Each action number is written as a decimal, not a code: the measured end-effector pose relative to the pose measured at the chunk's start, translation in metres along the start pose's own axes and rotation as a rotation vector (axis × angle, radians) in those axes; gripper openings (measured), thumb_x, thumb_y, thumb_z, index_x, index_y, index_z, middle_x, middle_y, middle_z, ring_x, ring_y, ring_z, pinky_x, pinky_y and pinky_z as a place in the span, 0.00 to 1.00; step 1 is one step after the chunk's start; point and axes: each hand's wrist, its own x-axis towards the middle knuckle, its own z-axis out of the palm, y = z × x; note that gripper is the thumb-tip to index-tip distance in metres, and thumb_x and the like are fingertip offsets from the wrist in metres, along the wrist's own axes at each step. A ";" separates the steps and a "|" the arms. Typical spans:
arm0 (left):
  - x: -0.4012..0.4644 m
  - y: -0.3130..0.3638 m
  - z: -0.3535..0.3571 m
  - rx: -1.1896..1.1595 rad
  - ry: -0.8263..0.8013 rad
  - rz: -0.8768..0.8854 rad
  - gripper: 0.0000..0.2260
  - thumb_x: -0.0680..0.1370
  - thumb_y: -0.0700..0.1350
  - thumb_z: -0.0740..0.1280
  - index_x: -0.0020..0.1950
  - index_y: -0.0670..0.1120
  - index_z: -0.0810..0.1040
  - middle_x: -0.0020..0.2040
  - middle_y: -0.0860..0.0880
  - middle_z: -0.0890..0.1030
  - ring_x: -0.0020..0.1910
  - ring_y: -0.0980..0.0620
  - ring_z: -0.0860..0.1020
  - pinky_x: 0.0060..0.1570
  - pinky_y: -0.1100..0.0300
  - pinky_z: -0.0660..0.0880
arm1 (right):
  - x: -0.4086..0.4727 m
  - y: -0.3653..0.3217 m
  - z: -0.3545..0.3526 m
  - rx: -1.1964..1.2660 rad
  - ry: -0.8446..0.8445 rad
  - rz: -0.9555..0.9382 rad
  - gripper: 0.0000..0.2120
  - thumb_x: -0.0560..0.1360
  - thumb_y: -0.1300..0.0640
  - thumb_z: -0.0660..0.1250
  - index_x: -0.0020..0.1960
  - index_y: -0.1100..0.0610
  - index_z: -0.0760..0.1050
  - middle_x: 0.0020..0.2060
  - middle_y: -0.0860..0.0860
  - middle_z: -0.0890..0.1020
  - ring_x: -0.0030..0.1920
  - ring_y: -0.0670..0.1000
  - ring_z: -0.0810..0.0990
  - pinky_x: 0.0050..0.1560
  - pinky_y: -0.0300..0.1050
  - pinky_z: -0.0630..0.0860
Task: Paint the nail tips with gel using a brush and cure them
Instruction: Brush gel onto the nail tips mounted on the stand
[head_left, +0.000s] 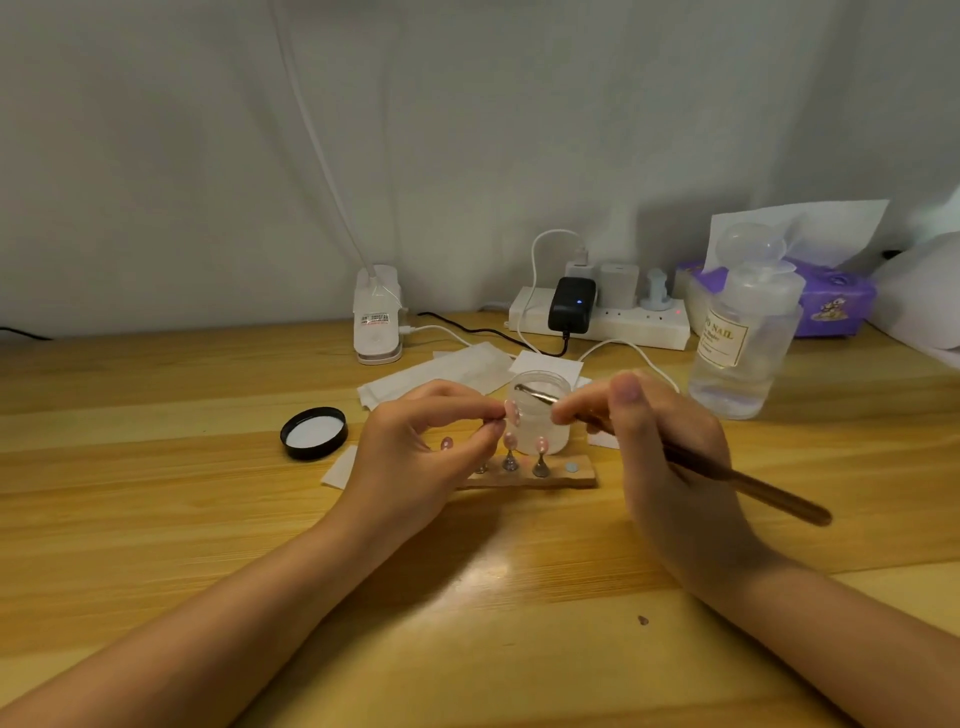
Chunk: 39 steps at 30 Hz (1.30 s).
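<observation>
Two hands (415, 447) crowd jar (540, 415); lid (314, 433) beside.

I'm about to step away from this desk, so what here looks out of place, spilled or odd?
Nothing is spilled or broken. The small clear plastic jar stands open, and its black round lid lies upside down on the wooden table to its left. One spot on the wooden nail-tip stand is vacant.

The nail stand (524, 475) is partly hidden behind the left hand (415, 457); the brush (727, 478) tip is blurred.
</observation>
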 end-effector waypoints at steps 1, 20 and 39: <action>0.000 0.000 0.000 -0.002 -0.001 -0.005 0.11 0.71 0.37 0.71 0.45 0.54 0.81 0.43 0.54 0.82 0.44 0.59 0.78 0.44 0.68 0.74 | -0.001 0.000 0.001 -0.004 -0.015 0.010 0.17 0.78 0.50 0.51 0.40 0.51 0.77 0.36 0.46 0.81 0.42 0.45 0.80 0.47 0.55 0.75; 0.000 0.001 0.001 0.001 -0.006 -0.007 0.12 0.71 0.36 0.70 0.46 0.54 0.80 0.43 0.53 0.81 0.44 0.59 0.78 0.45 0.69 0.73 | -0.002 0.002 0.001 -0.060 -0.003 -0.068 0.19 0.79 0.51 0.50 0.38 0.48 0.76 0.32 0.42 0.79 0.39 0.42 0.78 0.47 0.54 0.71; 0.001 -0.001 0.001 0.011 -0.010 -0.006 0.09 0.71 0.36 0.70 0.48 0.49 0.81 0.44 0.52 0.81 0.45 0.59 0.78 0.46 0.69 0.73 | -0.002 0.005 0.001 -0.064 0.010 -0.099 0.19 0.78 0.55 0.49 0.37 0.48 0.75 0.32 0.42 0.79 0.38 0.41 0.77 0.44 0.50 0.71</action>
